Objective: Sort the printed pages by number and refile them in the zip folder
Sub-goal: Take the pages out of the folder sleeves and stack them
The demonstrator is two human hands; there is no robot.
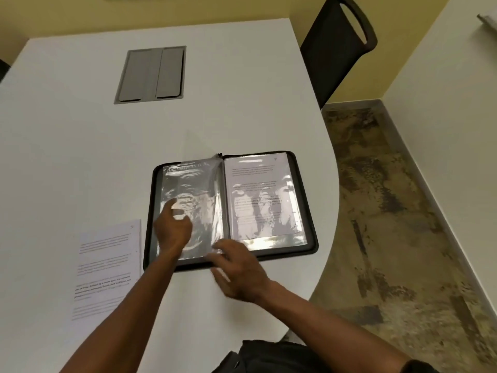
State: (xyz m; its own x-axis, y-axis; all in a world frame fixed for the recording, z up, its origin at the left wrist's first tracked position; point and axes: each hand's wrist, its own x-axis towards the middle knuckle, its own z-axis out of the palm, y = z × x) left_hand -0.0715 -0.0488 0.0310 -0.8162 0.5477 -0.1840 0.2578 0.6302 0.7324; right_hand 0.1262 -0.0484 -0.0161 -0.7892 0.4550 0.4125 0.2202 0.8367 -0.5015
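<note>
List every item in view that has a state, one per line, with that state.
Zip folder: unzipped, lying open flat.
Right sleeve: holds a printed page.
Left sleeve: looks empty.
Loose pages: stacked on the table, outside the folder.
Left hand: fingers on left sleeve.
Right hand: open, blurred, at folder's near edge.

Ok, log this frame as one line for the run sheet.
zip folder open on table | right sleeve holds printed page | left hand on empty sleeve | right hand at bottom edge | loose pages left
</note>
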